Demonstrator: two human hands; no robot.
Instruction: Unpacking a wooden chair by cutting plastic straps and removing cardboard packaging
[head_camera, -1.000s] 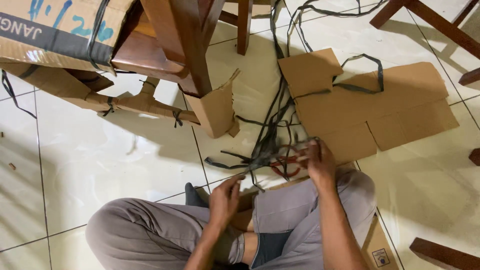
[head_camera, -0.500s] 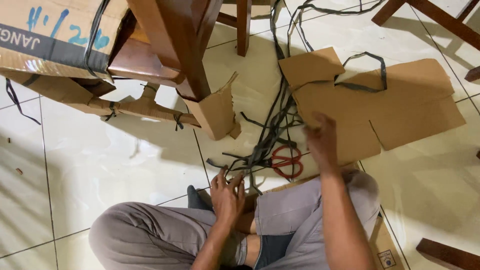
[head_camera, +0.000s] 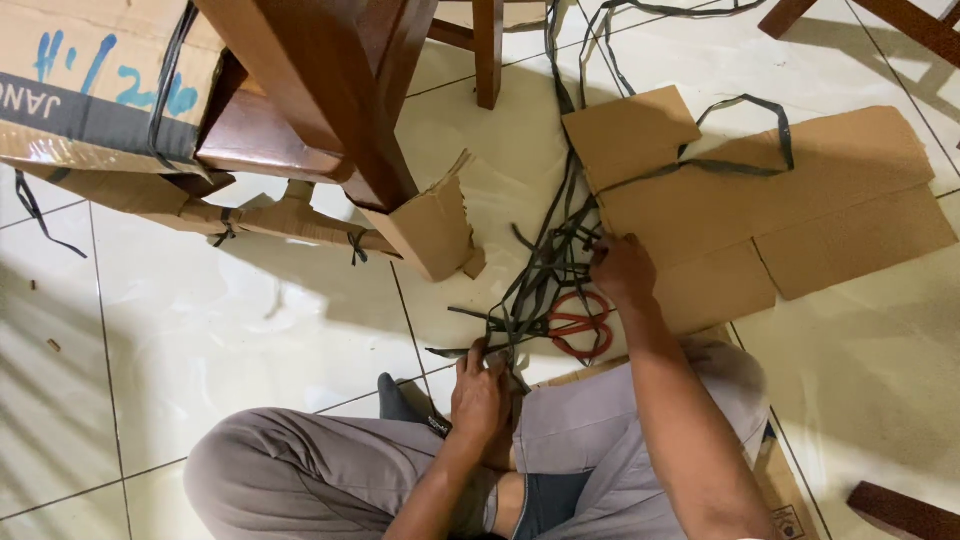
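Note:
I sit cross-legged on a tiled floor. A tangle of dark plastic straps (head_camera: 545, 270) lies in front of my knees. My left hand (head_camera: 480, 392) pinches the near ends of the straps just above my leg. My right hand (head_camera: 620, 268) is closed around the straps farther up, at the edge of a flattened cardboard sheet (head_camera: 800, 200). Red-handled scissors (head_camera: 578, 325) lie on the floor under the straps, just below my right hand.
A dark wooden chair leg (head_camera: 330, 100) wrapped in torn cardboard (head_camera: 430, 225) stands at the upper left beside a cardboard box (head_camera: 90, 90). More wooden furniture legs (head_camera: 890, 505) sit at the right edges. Another cardboard piece (head_camera: 780, 500) lies under my right leg.
My right hand went from the scissors up to the cardboard edge and closed on the straps. The left hand moved forward and gripped the strap ends. The scissors now lie uncovered.

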